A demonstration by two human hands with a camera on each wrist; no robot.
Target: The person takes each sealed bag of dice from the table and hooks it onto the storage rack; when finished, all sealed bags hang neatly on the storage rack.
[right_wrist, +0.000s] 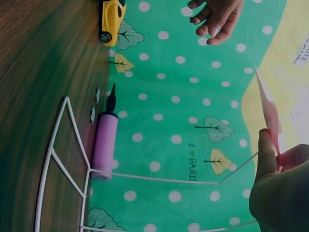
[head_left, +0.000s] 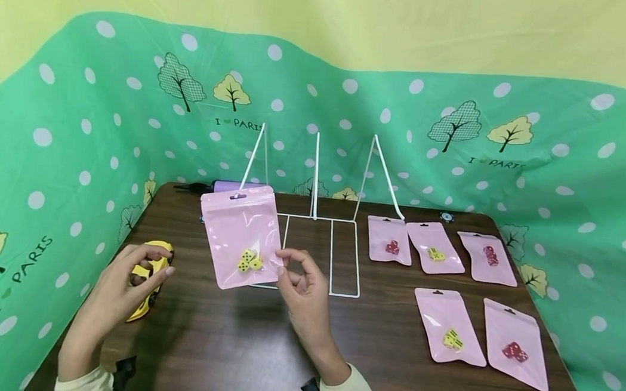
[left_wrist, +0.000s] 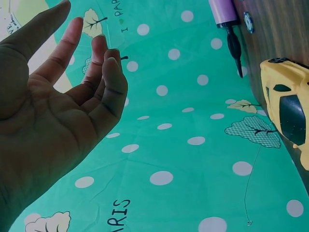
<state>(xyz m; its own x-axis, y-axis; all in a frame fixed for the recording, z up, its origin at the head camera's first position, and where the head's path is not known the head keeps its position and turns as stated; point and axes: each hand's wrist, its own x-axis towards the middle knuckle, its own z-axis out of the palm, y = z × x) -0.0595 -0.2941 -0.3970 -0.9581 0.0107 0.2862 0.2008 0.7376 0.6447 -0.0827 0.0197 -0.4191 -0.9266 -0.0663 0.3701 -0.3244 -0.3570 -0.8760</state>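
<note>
My right hand [head_left: 307, 297] pinches a pink zip bag [head_left: 236, 226] by its lower right edge, between thumb and fingers. The bag hangs upright above the table, facing me, with several yellow dice [head_left: 250, 261] showing near its bottom. In the right wrist view the bag [right_wrist: 270, 116] appears nearly edge-on. My left hand [head_left: 119, 285] is raised to the left of the bag, apart from it, fingers loosely bent and holding nothing. Below that hand a yellow toy car [left_wrist: 285, 108] stands on the table, partly hidden by it in the head view.
A white wire rack [head_left: 358, 264] with upright dividers stands behind the held bag. To its right lie several pink bags, among them one with red dice [head_left: 520, 328] and one with yellow dice [head_left: 445, 317]. A purple pump [right_wrist: 105, 145] and a blue chip [head_left: 446, 217] lie at the back.
</note>
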